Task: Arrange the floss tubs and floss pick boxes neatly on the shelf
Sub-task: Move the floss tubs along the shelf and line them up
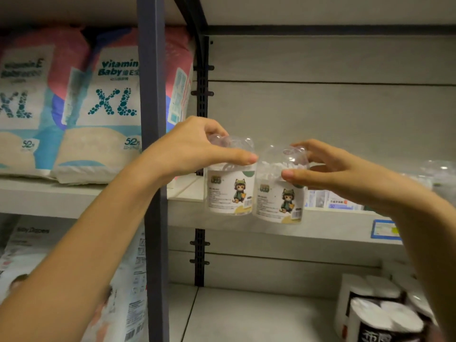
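Observation:
Two clear floss tubs with white cartoon labels stand side by side at the front of the middle shelf (271, 230). My left hand (195, 146) grips the domed lid of the left tub (230, 193). My right hand (328, 169) holds the lid of the right tub (278, 203), thumb in front and fingers behind. The tubs touch each other. Flat floss pick boxes (338, 202) lie on the same shelf behind my right wrist, partly hidden. More clear tubs (436, 174) show blurred at the far right.
A dark upright post (151, 144) splits the shelving. Left of it are XL diaper packs (108, 107), with more below. Toilet paper rolls (380, 309) sit on the lower shelf at right. A blue price tag (383, 229) is on the shelf edge.

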`<act>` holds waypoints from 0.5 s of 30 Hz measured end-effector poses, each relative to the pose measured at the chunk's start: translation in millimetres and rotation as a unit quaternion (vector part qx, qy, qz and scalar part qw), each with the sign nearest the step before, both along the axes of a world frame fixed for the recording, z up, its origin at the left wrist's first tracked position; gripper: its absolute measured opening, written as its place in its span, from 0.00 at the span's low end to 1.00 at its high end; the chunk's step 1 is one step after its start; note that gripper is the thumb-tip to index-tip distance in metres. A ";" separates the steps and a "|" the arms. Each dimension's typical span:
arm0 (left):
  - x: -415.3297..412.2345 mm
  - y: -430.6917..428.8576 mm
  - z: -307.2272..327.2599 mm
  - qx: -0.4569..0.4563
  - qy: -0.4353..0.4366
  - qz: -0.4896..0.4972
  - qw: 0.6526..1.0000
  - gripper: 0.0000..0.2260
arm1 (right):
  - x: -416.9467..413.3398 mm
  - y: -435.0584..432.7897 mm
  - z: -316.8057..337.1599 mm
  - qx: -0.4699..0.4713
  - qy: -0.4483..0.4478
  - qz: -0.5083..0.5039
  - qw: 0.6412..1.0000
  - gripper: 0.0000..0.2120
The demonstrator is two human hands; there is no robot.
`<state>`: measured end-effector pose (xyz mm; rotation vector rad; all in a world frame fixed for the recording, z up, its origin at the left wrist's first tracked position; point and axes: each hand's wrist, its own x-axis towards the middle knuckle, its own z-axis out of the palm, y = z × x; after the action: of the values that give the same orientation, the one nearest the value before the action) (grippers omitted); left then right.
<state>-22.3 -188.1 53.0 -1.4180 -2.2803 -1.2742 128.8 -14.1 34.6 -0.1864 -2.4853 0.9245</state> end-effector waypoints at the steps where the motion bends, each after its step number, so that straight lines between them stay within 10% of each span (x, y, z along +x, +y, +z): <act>1: 1.8 1.3 -0.4 0.003 -0.002 -0.008 1.000 0.28 | 3.2 0.5 -0.9 -0.005 0.004 -0.001 1.000 0.39; 15: 62.5 47.2 -19.8 0.034 0.019 -0.058 0.998 0.29 | 74.2 52.1 -43.5 -0.020 0.104 -0.017 0.994 0.34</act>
<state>40.2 -140.9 33.2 -1.5578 -2.1370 -1.3329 203.0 38.0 -8.9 -0.1382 -2.2671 0.9292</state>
